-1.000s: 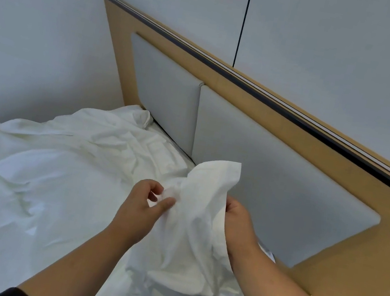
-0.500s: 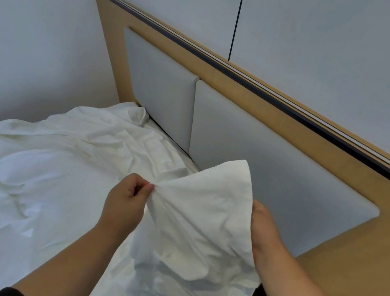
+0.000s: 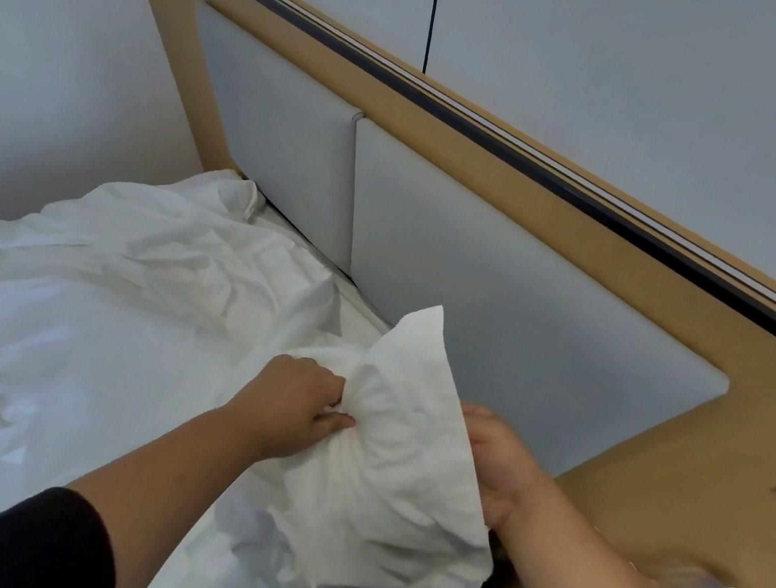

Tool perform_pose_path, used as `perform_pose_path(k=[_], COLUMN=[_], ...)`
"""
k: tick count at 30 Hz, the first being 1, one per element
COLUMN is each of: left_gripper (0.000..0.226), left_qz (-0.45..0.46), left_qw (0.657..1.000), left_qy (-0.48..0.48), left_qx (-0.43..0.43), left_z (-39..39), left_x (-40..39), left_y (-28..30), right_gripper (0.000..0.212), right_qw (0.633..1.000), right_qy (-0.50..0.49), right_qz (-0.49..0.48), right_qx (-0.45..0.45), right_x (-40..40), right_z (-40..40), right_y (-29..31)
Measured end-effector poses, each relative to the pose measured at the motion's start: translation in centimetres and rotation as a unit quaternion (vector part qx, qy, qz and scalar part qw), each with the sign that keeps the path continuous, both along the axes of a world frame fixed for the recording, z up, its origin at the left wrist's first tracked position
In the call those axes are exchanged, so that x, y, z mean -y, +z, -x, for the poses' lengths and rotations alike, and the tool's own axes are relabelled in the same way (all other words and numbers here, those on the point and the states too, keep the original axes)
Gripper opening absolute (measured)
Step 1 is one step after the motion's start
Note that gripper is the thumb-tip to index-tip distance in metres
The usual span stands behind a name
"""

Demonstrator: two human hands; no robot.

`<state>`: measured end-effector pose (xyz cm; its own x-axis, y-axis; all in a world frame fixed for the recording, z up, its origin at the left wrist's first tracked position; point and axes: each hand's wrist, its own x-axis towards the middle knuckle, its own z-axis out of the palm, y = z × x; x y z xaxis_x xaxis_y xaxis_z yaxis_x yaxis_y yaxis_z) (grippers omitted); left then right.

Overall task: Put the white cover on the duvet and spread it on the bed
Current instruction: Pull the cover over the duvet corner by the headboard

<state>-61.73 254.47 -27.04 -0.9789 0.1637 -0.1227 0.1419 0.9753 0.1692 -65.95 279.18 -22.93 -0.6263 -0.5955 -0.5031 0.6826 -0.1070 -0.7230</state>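
Looking down: we see our two bare forearms reaching over a bed toward its head end.
Left hand: our left hand has its fingers curled into a bunch of the white cover, gripping it where the cloth gathers into tight pleats.
Right hand: our right hand sits behind the far edge of the same raised cloth; its fingers curl round that edge, though the cloth hides most of them.
Why held this way: we judge the two grips work one corner of the cover, likely to seat the duvet's corner inside it before spreading.
Cover's look: thin, white and crumpled; one pointed flap stands up between the hands, in front of the grey padded headboard.
Where it lies: the raised corner is at the near head corner of the bed, and the rest trails down toward our lap.
Rest of the bedding: more rumpled white fabric lies across the mattress to the far corner; we cannot tell cover from duvet there.
Progress: spreading is not yet done.
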Motion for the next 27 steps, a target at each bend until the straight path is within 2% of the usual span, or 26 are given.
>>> perform_pose_path(k=[2,3,5,7,9,11,12,14,15,16,18,19,20,22,25,26,27], left_gripper=[0.038,0.041,0.054,0.059,0.044,0.022,0.015,0.013,0.013,0.012,0.012,0.013,0.014,0.024,0.050,0.059,0.066], left_qz=[0.002,-0.008,-0.031,-0.053,-0.125,-0.186,-0.180,-0.132,-0.115,-0.105,-0.098,-0.093,-0.089,-0.100,-0.154,-0.157,-0.165], left_qw=[0.995,0.992,0.993,0.997,0.991,0.981,0.982,0.990,0.990,0.986,0.973,0.972,0.977,0.989,0.983,0.980,0.973], left_qy=[0.063,0.084,0.098,0.064,0.009,-0.017,-0.026,-0.055,-0.085,-0.125,-0.180,-0.175,-0.145,-0.036,0.083,0.113,0.155], left_qx=[0.077,0.090,0.062,-0.003,-0.051,-0.048,-0.043,-0.018,-0.017,-0.042,-0.106,-0.127,-0.128,-0.103,-0.049,-0.040,-0.029], left_z=[0.7,0.9,1.0,0.8,0.4,-0.3,-0.6,-1.4,-1.7,-1.8,-1.8,-1.7,-1.6,-1.6,-2.8,-3.4,-3.9], left_x=[-1.0,-1.6,-2.9,-4.2,-5.3,-5.6,-5.8,-6.7,-7.6,-8.5,-10.1,-10.6,-10.7,-9.7,-6.9,-5.7,-4.5], left_y=[-0.4,-0.5,-0.3,-0.1,0.0,0.7,1.1,2.2,2.9,3.3,3.4,3.2,3.0,2.1,-0.7,-1.9,-3.1], right_gripper=[0.031,0.036,0.038,0.044,0.058,0.061,0.062,0.065,0.069,0.080,0.095,0.094,0.093,0.091,0.044,0.031,0.025], right_qw=[1.000,1.000,0.999,0.996,0.993,0.991,0.989,0.978,0.960,0.919,0.789,0.730,0.690,0.644,0.606,0.600,0.608], right_qy=[-0.005,-0.007,-0.001,0.054,0.097,0.131,0.142,0.168,0.197,0.283,0.452,0.498,0.523,0.536,0.495,0.467,0.436], right_qz=[-0.006,-0.017,-0.028,-0.040,-0.040,-0.029,-0.037,-0.122,-0.192,-0.248,-0.339,-0.371,-0.396,-0.434,-0.484,-0.498,-0.507], right_qx=[-0.007,-0.015,-0.030,-0.053,-0.048,-0.001,0.024,-0.007,-0.055,-0.119,-0.244,-0.287,-0.307,-0.331,-0.392,-0.417,-0.427], right_x=[0.0,0.0,-0.3,-0.3,-0.5,-0.8,-0.9,-1.1,-0.9,-0.9,-0.2,0.2,0.5,0.8,-0.6,-1.7,-3.1], right_z=[0.5,0.6,1.0,1.0,0.9,1.1,1.4,2.8,3.4,4.2,5.0,5.0,5.2,4.8,3.5,3.2,3.0], right_y=[-0.8,-0.7,-0.9,-0.9,-1.1,-1.0,-0.8,0.3,1.6,2.7,5.2,6.0,6.2,5.6,2.2,0.8,-0.1])
